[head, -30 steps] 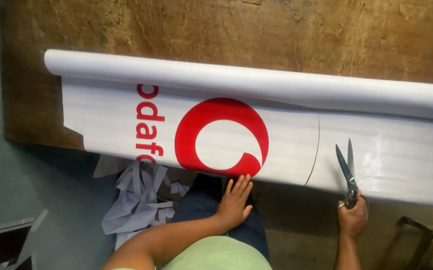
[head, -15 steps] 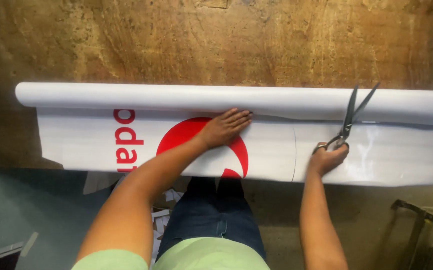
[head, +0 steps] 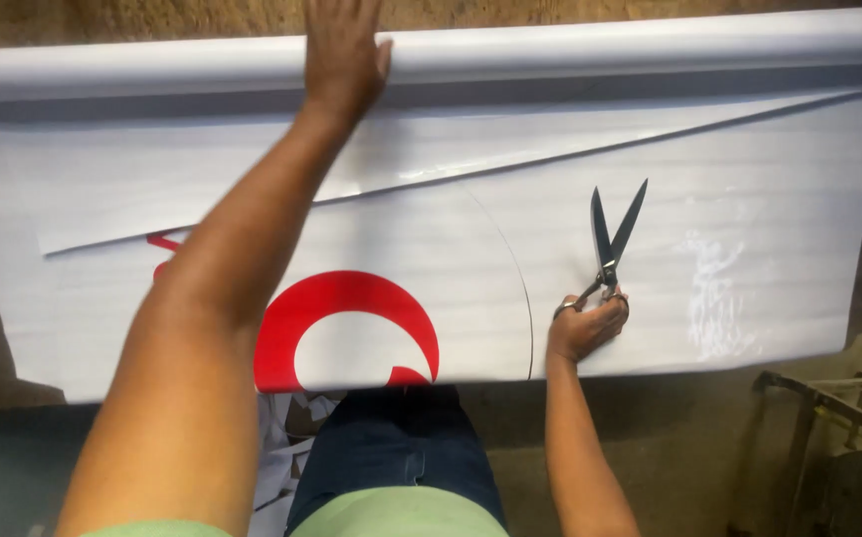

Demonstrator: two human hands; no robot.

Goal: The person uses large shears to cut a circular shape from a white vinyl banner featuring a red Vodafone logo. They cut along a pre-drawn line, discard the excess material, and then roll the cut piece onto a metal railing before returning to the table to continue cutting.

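change: left hand (head: 343, 55) is moved from the red mark up to the white roll (head: 600, 48) at top of frame, fingers spread flat on it | right hand (head: 586, 326) right of centre, fingers closed through the scissors (head: 612, 244), blades parted, now lower over the white sheet (head: 749, 239) | sheet pulled further out across the surface (head: 152, 10), red ring mark (head: 346, 323) at lower centre

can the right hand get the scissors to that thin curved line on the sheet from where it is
Probably yes. The right hand holds the scissors with blades open, just to the right of the curved line on the white sheet. Nothing lies between them; the left hand is up on the roll.
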